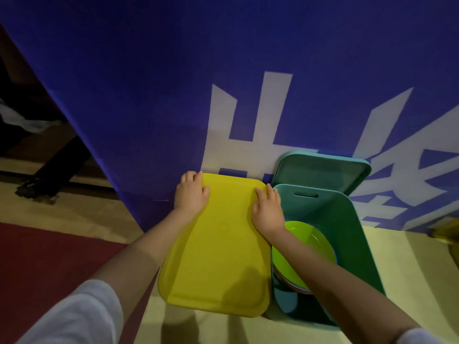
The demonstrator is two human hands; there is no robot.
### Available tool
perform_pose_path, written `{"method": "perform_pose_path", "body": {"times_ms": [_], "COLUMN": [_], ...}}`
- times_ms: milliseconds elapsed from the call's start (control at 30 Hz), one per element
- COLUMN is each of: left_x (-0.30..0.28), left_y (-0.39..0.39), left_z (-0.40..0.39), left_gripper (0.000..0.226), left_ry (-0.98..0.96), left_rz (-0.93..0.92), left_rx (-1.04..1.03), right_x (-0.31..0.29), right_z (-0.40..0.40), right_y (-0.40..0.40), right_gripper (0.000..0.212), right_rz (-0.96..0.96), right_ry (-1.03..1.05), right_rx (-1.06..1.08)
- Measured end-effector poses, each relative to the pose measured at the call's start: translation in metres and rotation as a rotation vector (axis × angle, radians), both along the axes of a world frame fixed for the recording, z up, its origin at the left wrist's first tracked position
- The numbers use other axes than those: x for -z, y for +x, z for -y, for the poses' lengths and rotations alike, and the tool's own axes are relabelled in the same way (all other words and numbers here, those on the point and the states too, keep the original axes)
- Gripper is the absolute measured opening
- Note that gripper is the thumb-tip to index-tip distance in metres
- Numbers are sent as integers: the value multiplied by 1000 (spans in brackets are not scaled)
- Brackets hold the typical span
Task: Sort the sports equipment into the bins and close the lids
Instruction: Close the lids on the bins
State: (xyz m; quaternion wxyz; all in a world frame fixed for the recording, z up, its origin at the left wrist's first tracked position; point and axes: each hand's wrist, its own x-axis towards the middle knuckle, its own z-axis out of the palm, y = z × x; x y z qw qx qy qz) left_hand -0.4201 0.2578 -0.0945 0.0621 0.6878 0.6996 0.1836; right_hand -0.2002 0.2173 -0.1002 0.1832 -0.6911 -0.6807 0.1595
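While both hands lie on the yellow lid [218, 247], the left hand [191, 194] has straight fingers on its far left corner, fingertips bent over the rim. The right hand [268, 209] presses flat near the right edge. Beside it, the green bin [347, 219] stands open, holding a green disc [303, 249]; the right forearm hides part of it, and whatever lies beneath is unclear.

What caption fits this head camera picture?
Both hands, left and right, press the yellow lid down beside the open green bin.
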Motion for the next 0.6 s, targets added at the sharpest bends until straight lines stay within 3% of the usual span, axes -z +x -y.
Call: {"method": "perform_pose_path", "body": {"times_ms": [67,200,400,500,600], "left_x": [-4,-26,-89,-105,-103], "left_y": [10,50,127,159,180], "left_z": [13,33,26,11,6], "left_gripper": [52,50,45,50,51], "left_ry": [7,35,5,-74,-100], "left_rz": [42,310,651,730,858], "left_rx": [0,35,143,160,132], "right_x": [-4,-28,-89,-106,-106], "right_z": [9,27,28,21,15], "right_y": [7,45,146,190,218], "right_gripper": [48,48,50,50,53], "right_rz": [-21,-142,-136,-128,-195], "right_ry": [34,187,471,401,229], "right_rx": [-28,-24,270,340,244]}}
